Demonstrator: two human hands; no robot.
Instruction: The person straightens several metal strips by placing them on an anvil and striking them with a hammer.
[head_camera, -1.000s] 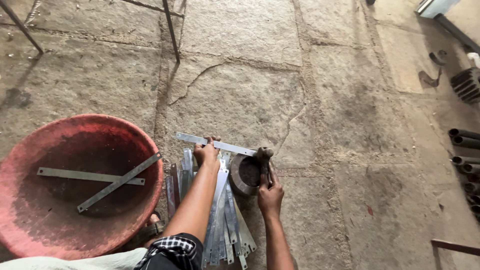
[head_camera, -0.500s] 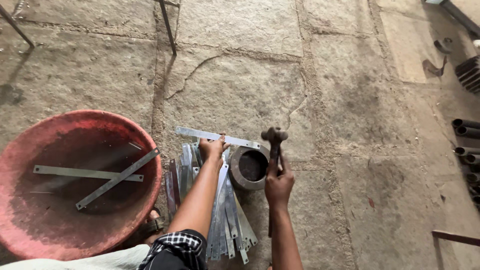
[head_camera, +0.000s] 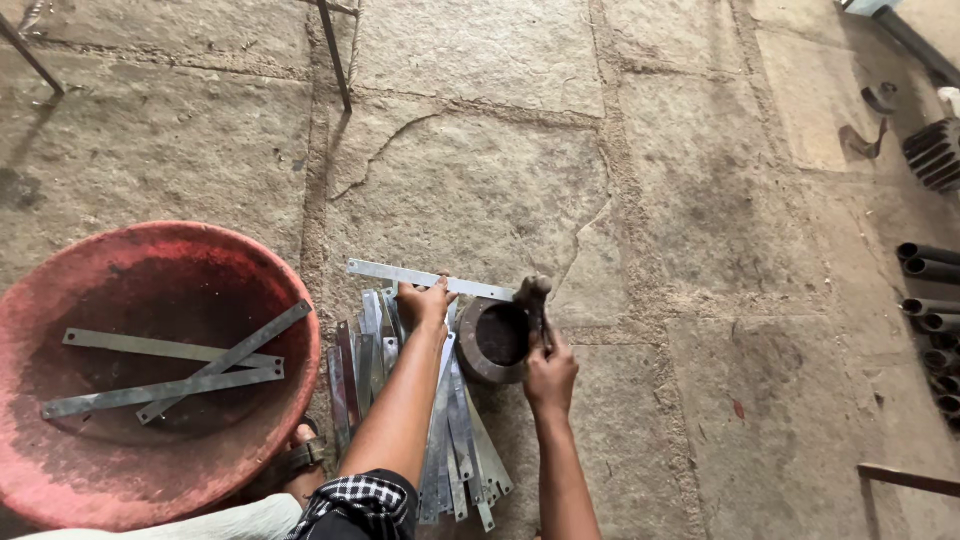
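Hammer (head_camera: 534, 296) down again on the end of the metal strip (head_camera: 420, 277), after being raised half a second ago — mid-stroke of repeated blows over the iron ring (head_camera: 497, 338). Right hand (head_camera: 548, 372) wrapped tight round the handle; left hand (head_camera: 424, 305), fingers curled, pinning the strip across the pile of strips (head_camera: 450, 440) — three more in the red basin (head_camera: 150, 480).

strips (head_camera: 160, 375) in basin (head_camera: 60, 290), ring (head_camera: 495, 338) right

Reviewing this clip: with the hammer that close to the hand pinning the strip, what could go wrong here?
1. The left hand pins the metal strip close beside the hammer in the right hand; a glancing blow might catch the fingers.
2. The strip rests across the metal ring, so a strike could flip its free end up.
3. The loose strip pile under the forearm may slide or cut.
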